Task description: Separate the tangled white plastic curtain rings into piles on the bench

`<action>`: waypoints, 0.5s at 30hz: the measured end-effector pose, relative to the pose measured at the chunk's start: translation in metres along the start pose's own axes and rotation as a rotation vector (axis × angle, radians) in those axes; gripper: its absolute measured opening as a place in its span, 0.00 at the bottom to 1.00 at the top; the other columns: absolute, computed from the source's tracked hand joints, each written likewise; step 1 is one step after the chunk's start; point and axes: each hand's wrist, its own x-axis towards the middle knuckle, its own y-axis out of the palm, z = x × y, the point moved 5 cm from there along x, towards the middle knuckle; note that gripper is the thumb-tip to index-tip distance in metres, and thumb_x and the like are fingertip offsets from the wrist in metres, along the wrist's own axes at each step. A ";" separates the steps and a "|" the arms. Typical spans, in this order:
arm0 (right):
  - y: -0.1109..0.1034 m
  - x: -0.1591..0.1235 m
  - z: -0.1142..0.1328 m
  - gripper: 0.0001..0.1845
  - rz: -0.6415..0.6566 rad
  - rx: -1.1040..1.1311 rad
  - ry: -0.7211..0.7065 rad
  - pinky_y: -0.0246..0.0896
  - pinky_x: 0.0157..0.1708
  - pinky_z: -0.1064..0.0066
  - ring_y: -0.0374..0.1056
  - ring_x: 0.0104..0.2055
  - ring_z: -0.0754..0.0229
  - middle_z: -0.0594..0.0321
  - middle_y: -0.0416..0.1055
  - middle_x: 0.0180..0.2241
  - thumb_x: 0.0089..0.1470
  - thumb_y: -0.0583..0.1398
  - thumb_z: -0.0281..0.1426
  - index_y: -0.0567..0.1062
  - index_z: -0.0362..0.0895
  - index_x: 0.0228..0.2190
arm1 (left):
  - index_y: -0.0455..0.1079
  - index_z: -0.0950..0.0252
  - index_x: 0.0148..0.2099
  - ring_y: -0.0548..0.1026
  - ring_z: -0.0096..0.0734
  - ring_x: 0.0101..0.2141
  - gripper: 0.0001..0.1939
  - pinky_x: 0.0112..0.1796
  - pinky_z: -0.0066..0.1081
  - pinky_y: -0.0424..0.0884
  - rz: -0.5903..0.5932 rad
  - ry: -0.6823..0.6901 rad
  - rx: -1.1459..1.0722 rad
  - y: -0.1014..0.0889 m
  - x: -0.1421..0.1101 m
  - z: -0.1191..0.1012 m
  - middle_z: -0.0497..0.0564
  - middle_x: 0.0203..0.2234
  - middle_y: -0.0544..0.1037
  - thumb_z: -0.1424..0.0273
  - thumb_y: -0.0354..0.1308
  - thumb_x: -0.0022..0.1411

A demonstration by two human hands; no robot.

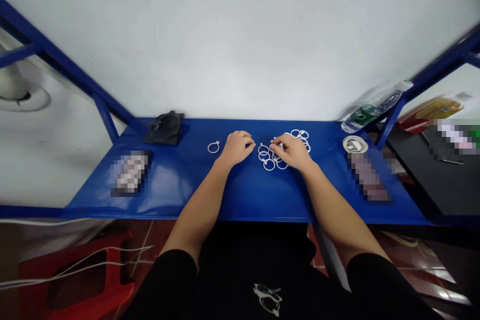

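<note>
While both bare hands are held over a blue bench (240, 197), a loose cluster of thin white rings (264, 157) is spread just right of centre. The rings are overlapped in places, and part of the cluster is covered by the right hand (294, 151). Its fingers are bent down among the rings, thumb and forefinger close together; whether a ring is pinched cannot be told. The left hand (235, 148) is placed left of the cluster, its fingers curled and the thumb nearly brought to the forefinger; no ring can be seen in them, though a hidden one cannot be ruled out. Farther left, near that hand, a lone ring (217, 143) is laid by itself.

Because the rings are overlapped, neighbours could be hooked and dragged along if one were lifted. Being thin, a ring might be lost from a loose pinch or flicked across the bench. The lone ring could be swept aside by an outward swing of the left hand. By a wide rightward reach, the white coil (355, 145) or bottle (369, 111) might be knocked.
</note>
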 end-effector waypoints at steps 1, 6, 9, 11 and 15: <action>0.003 0.000 0.004 0.13 0.015 0.002 -0.021 0.63 0.35 0.65 0.72 0.33 0.56 0.58 0.80 0.36 0.68 0.60 0.41 0.80 0.47 0.41 | 0.84 0.58 0.42 0.77 0.46 0.52 0.06 0.58 0.50 0.70 -0.046 0.028 -0.063 -0.004 0.000 -0.005 0.53 0.49 0.83 0.68 0.64 0.69; 0.009 -0.002 0.017 0.14 0.000 0.028 -0.109 0.64 0.36 0.65 0.74 0.34 0.56 0.57 0.80 0.36 0.72 0.57 0.38 0.80 0.47 0.45 | 0.83 0.59 0.43 0.81 0.38 0.47 0.07 0.54 0.43 0.74 -0.157 0.208 -0.359 -0.012 -0.004 -0.034 0.51 0.43 0.85 0.66 0.62 0.72; 0.010 -0.003 0.017 0.12 -0.030 0.076 -0.134 0.64 0.34 0.66 0.73 0.33 0.58 0.58 0.79 0.33 0.71 0.57 0.38 0.80 0.46 0.40 | 0.82 0.59 0.42 0.82 0.37 0.45 0.07 0.53 0.42 0.74 -0.187 0.247 -0.413 -0.008 -0.005 -0.041 0.52 0.41 0.86 0.67 0.63 0.72; 0.010 -0.003 0.015 0.12 -0.035 0.114 -0.142 0.63 0.33 0.66 0.72 0.31 0.58 0.59 0.79 0.33 0.71 0.58 0.37 0.79 0.46 0.39 | 0.82 0.59 0.41 0.82 0.37 0.44 0.07 0.52 0.42 0.74 -0.190 0.248 -0.422 -0.005 -0.005 -0.041 0.52 0.40 0.86 0.67 0.63 0.72; 0.013 -0.004 0.014 0.11 -0.018 0.164 -0.158 0.64 0.33 0.66 0.72 0.32 0.58 0.60 0.78 0.32 0.70 0.58 0.36 0.78 0.47 0.37 | 0.81 0.59 0.39 0.82 0.36 0.42 0.07 0.52 0.41 0.74 -0.165 0.252 -0.421 -0.002 -0.003 -0.038 0.50 0.38 0.86 0.69 0.64 0.71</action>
